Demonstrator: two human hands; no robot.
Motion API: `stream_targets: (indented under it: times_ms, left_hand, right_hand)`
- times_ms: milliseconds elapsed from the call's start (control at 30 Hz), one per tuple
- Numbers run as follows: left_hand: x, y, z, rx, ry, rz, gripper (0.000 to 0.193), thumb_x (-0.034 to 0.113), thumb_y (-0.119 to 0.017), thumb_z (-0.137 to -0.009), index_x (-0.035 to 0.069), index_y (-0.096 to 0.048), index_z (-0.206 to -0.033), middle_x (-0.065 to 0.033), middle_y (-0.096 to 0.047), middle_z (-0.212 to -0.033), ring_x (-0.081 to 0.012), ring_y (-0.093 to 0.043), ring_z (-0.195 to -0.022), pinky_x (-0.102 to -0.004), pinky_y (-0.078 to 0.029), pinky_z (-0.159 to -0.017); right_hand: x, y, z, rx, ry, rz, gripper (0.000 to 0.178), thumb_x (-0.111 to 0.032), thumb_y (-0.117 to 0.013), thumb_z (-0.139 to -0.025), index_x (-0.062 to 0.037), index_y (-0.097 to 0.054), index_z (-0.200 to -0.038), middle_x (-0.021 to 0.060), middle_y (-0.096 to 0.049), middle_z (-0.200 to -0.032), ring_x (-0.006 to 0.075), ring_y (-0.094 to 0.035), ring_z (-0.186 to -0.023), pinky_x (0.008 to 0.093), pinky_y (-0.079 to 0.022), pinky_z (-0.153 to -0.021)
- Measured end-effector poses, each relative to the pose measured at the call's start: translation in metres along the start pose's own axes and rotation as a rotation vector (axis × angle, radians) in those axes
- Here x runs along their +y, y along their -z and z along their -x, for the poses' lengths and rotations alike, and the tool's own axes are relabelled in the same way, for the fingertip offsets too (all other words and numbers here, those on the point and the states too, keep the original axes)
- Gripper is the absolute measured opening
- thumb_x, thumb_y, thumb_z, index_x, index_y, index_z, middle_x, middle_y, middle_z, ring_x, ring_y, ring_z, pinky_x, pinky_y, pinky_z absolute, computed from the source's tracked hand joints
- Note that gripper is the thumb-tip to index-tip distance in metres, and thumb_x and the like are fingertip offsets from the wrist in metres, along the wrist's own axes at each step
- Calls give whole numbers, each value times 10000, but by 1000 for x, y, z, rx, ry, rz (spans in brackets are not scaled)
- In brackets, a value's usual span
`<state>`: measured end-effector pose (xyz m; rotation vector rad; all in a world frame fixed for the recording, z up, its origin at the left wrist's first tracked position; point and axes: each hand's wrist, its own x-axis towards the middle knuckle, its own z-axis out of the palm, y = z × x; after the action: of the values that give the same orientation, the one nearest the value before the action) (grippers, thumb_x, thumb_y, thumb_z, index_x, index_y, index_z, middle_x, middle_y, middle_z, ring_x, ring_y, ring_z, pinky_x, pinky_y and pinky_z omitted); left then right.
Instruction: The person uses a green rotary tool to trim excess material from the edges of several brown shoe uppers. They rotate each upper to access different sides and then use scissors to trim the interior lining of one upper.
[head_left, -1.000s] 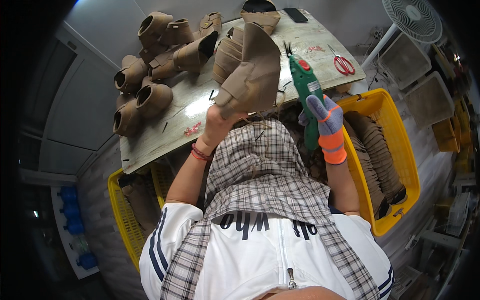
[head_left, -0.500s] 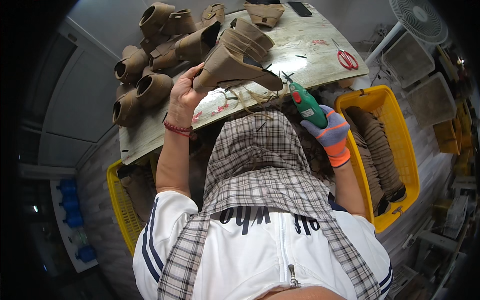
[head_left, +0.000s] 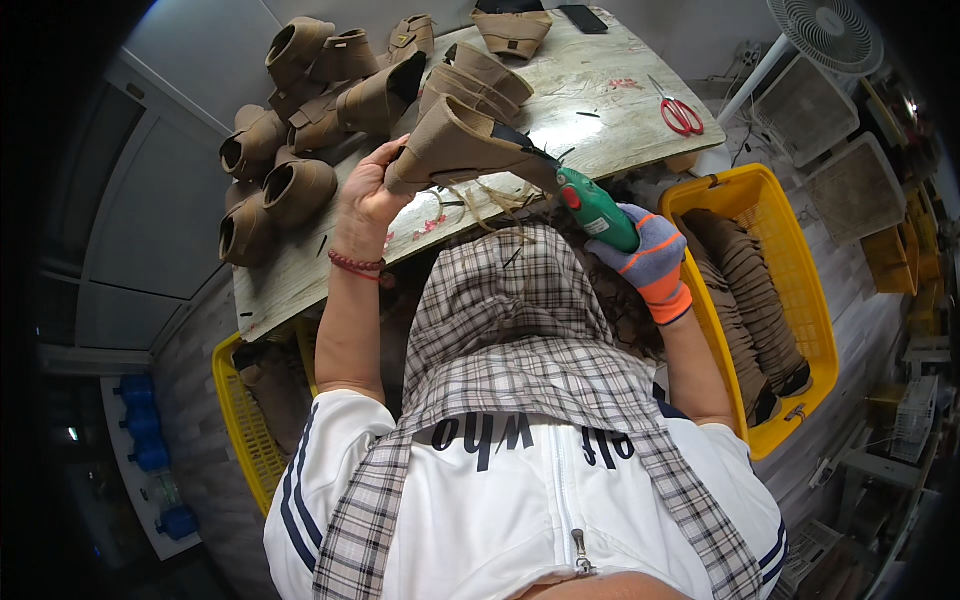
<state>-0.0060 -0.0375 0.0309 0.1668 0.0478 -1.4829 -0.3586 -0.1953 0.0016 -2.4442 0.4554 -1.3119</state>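
Note:
My left hand (head_left: 374, 187), bare, grips one end of a brown shoe upper (head_left: 452, 148) and holds it up over the near edge of the table (head_left: 640, 125). A dark lining shows along the upper's opening. In a grey and orange glove, my right hand (head_left: 645, 250) is wrapped round green electric scissors (head_left: 600, 210) with a red button. Their dark tip meets the right end of the upper; whether it bites into the edge I cannot tell. Tan cord-like scraps (head_left: 490, 200) lie on the table's edge beneath.
Several brown shoe uppers (head_left: 300, 190) are heaped at the table's left. Red-handled scissors (head_left: 682, 116) and a dark phone (head_left: 582, 19) lie toward the right and back. Yellow baskets with stacked brown pieces stand right (head_left: 828, 330) and left (head_left: 228, 390). A fan (head_left: 825, 35) stands far right.
My right hand has brought the electric scissors leftward and slightly up, from a gap away to the upper's right end. My left hand keeps its hold; the upper has tilted slightly.

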Motion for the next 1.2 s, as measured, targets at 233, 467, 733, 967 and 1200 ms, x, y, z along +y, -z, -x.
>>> stream_targets:
  times_ms: [233,467,733,967,1200]
  left_hand:
    - [-12,-8,-8,73,5,13,259,49,-446,-971,-131,-524,-1140,-274,-609,-1139,-358,-623,-1057,-492,-501,-987]
    - [-26,-16,-4,37,-126,-146,292,53,-468,-966,-117,-504,-1201,-251,-584,-1201,-343,-602,-1101,-485,-492,-998]
    - [-64,-42,13,56,-458,-530,324,55,-501,-961,-53,-510,-1266,-163,-584,-1264,-270,-592,-1141,-431,-461,-1025]
    - [-80,-31,9,-97,-641,-928,379,-60,-561,-899,4,-539,-1272,-109,-617,-1235,-211,-606,-1116,-368,-497,-972]
    - [54,-92,-49,23,-977,-1407,387,22,-705,-811,5,-613,-1186,-85,-665,-1156,-165,-638,-985,-313,-508,-863]
  right_hand:
    - [-5,3,-6,-11,20,-42,512,-334,-896,-579,-57,-694,-959,116,-682,-803,296,-636,-669,353,-512,-593]
    - [-14,-2,-10,-16,12,-92,532,-342,-900,-561,-61,-696,-964,115,-683,-810,303,-637,-670,350,-521,-603]
    - [-31,-21,0,-7,-211,-320,528,-311,-902,-605,-21,-678,-985,113,-697,-811,216,-668,-688,297,-541,-631]
    - [-49,-31,-4,-51,-382,-579,498,-238,-880,-686,15,-643,-1044,62,-691,-845,75,-617,-732,239,-525,-674]
    - [-20,-21,18,39,-562,-549,414,-142,-828,-751,23,-619,-1068,35,-673,-834,52,-572,-721,224,-497,-639]
